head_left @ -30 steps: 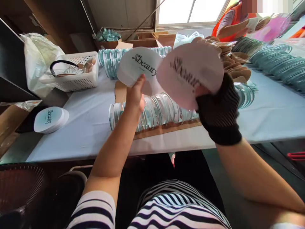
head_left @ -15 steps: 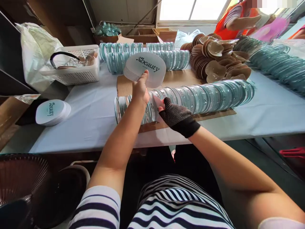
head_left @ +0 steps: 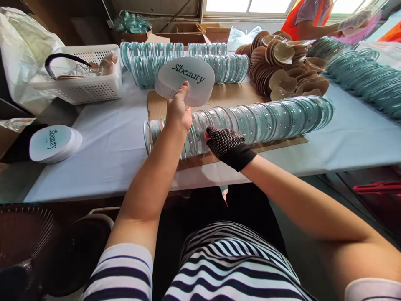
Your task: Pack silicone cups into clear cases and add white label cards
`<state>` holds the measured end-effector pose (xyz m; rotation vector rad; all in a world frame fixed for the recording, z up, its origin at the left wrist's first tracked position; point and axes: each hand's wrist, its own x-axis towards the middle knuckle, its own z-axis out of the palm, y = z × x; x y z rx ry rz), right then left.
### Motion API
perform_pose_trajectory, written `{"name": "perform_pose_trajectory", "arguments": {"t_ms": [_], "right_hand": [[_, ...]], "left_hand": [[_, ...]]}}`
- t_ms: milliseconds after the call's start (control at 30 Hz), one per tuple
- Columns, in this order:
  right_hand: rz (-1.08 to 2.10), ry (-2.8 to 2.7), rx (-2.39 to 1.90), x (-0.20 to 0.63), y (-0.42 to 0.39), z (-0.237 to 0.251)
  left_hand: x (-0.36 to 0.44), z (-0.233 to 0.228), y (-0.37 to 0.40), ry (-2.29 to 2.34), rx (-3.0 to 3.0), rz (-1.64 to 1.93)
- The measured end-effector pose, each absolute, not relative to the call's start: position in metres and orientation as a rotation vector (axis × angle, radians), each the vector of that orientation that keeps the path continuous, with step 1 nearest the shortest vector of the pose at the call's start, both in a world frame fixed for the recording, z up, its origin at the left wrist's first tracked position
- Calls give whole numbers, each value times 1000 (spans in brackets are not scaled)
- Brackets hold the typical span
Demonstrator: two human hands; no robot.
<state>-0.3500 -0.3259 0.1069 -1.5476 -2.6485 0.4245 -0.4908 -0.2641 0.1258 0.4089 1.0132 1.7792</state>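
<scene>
Fingers of the bare left hand (head_left: 179,112) pinch a stack of white oval "Sbeauty" cards (head_left: 185,80), held up with the print facing the camera and the long axis running nine to three. At four o'clock the black-gloved right hand (head_left: 226,144) presses curled fingers into the long row of clear teal-rimmed round cases (head_left: 250,122), lying nine to three on a brown cardboard sheet (head_left: 219,97). Risk, I'd say: a hard push topples the on-edge cases sideways, or the loose stack fans out.

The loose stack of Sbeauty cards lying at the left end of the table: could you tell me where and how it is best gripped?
Grip the card stack across its rim, coming from above. It lies flat on the table in a slightly fanned pile, so fingers on opposite edges would gather all the cards; nothing crowds it.
</scene>
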Motion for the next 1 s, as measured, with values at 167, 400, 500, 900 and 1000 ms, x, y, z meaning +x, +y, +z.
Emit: {"name": "perform_pose_trajectory", "arguments": {"t_ms": [167, 400, 500, 900, 1000], "right_hand": [[1192, -2436, -1417, -338, -335, 101], [2283, -1315, -919, -350, -306, 103], [2439, -1329, -983, -347, -296, 103], [523, -2030, -1185, -321, -236, 157], [272, -2138, -1079, -337, -265, 165]], "left_hand": [[-496, 119, -262, 1037, 500, 1771], [-489, 122, -268, 1114, 574, 1740], [-483, 126, -271, 1115, 584, 1792], [-469, 125, -278, 1071, 712, 1945], [-471, 127, -293, 1042, 733, 1977]]}}
